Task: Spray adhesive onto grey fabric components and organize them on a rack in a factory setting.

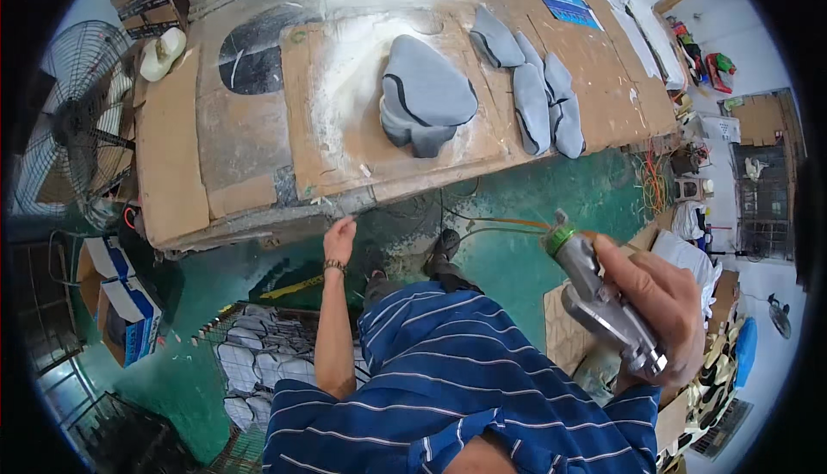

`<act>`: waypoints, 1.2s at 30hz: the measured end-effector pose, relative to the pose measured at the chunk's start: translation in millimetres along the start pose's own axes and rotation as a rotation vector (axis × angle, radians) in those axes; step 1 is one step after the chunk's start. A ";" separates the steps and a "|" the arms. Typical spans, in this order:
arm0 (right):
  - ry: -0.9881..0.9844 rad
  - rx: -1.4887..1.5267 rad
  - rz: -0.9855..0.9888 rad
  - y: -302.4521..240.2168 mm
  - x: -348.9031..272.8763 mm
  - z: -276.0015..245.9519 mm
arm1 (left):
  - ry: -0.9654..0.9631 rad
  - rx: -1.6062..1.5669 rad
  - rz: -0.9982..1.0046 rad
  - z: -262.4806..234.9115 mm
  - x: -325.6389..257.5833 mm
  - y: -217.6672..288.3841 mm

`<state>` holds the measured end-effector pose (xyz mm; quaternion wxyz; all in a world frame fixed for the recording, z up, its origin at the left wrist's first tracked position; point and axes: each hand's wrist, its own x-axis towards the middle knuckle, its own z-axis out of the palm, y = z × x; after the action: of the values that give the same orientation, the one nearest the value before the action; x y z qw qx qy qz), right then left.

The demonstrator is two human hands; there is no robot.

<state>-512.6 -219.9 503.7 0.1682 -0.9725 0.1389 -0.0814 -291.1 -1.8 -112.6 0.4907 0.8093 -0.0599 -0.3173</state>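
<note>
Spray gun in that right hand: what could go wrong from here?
The spray gun, held in the right hand, points away from the grey pieces on the table; a pull now might spray the floor. The orange hose trails near the feet and could trip or snag.

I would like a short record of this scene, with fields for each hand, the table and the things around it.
left hand: left hand hangs at the table edge, holds nothing, bracelet on the wrist
right hand: right hand grips a metal spray gun with a green cap
table: cardboard-covered table, dusted white near the middle
on table: stack of grey shaped pieces; row of similar grey pieces
floor: green; wire basket of grey pieces at the person's left
left side: standing fan
</note>
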 end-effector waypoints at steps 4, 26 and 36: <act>-0.090 -0.057 -0.036 -28.8 -12.9 1.4 | 0.028 -0.111 0.121 -17.0 1.8 70.2; -0.041 0.178 0.173 41.2 -107.6 5.2 | 0.081 0.969 0.758 31.9 139.2 356.7; 0.061 0.370 0.237 162.3 -132.1 -3.8 | 0.146 0.636 0.764 54.9 143.2 330.4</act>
<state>-678.1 -328.6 435.8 0.3481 -0.8989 0.2402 -0.1146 -138.3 -270.7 79.9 0.3039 0.8591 -0.4111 -0.0236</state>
